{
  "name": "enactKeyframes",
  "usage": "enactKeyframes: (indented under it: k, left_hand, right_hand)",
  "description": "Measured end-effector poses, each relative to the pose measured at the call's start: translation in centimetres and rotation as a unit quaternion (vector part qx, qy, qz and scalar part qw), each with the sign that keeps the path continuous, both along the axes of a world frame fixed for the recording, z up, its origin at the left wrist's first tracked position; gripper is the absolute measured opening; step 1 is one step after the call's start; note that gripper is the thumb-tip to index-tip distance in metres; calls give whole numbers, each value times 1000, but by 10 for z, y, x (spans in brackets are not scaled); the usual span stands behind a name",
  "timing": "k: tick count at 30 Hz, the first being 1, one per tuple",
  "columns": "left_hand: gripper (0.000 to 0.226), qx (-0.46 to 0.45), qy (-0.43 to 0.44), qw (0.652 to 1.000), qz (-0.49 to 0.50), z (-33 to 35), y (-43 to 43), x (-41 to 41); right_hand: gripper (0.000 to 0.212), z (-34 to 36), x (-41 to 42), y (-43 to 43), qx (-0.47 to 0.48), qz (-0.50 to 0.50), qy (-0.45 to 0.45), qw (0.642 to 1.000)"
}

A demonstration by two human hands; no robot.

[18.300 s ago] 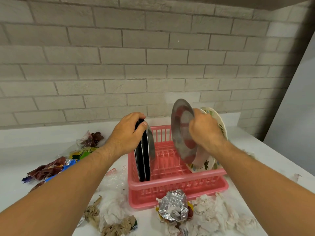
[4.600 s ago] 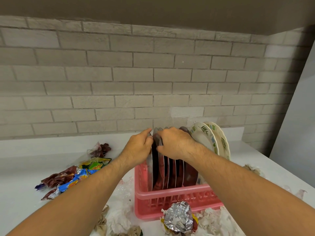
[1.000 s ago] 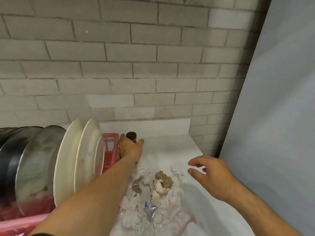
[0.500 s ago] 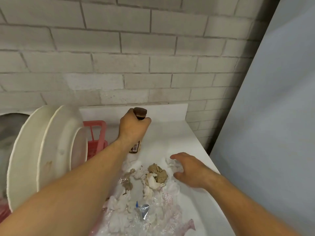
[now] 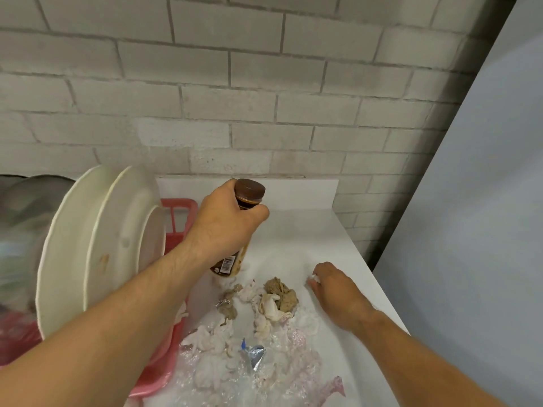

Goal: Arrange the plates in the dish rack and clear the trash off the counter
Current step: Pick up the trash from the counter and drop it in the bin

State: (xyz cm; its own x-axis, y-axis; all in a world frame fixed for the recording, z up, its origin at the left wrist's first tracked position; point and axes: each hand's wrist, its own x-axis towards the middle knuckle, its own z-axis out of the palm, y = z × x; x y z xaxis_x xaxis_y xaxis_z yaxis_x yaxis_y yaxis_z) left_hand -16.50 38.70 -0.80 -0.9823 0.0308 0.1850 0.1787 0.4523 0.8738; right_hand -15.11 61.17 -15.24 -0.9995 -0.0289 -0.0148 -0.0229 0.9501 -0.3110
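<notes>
White counter (image 5: 308, 236) ran from the lower middle of the frame up to a grey brick wall (image 5: 235, 83). Its right edge was closely bounded by a pale grey flat panel (image 5: 470, 230). Bare surface was left only in a strip at the upper right of the counter, between the wall and the litter.

The left side was closed off by a pink plastic dish rack (image 5: 179, 212). Two cream round plates (image 5: 88, 245) were stood on edge in it, with blurred steel plates (image 5: 26, 201) at the far left.

A brown-capped plastic bottle with a barcode label (image 5: 249, 192) was gripped round its neck by the left hand (image 5: 223, 227) at the centre of the frame. It was tilted, cap toward the upper right; whether its base touched the counter could not be told.

The right hand (image 5: 338, 292) was laid well apart from the left, at the centre right near the counter's edge, its fingertips closed on a small white paper scrap (image 5: 313, 278). Crumpled brown and white tissues (image 5: 277, 298) lay between the hands, with a silver foil wrapper (image 5: 252, 352) below them.

A second earlier, the right hand had been held open above the counter and the bottle had stood upright.
</notes>
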Motion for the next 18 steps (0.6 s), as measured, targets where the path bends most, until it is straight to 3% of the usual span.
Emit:
enactKeyframes:
  k: [2, 4, 8, 11, 14, 18]
  left_hand:
    - [19, -3, 5, 1000, 8, 1, -4, 2]
    - [20, 0, 8, 1000, 10, 3, -7, 4]
    - [24, 4, 7, 1000, 10, 7, -13, 8]
    - [23, 9, 4, 1000, 7, 10, -14, 11]
    - [24, 9, 4, 1000, 4, 11, -14, 13]
    - [25, 5, -3, 1000, 4, 8, -14, 14]
  right_hand:
    - [11, 5, -2, -1, -81, -22, -11, 996]
    - [26, 12, -3, -6, -127, -8, -9, 992]
    - [28, 27, 1, -26, -161, 38, -6, 986]
    - [17, 32, 6, -30, -168, 59, -82, 981]
    - [25, 28, 10, -25, -125, 75, -150, 978]
    - [19, 25, 10, -21, -157, 58, -120, 979]
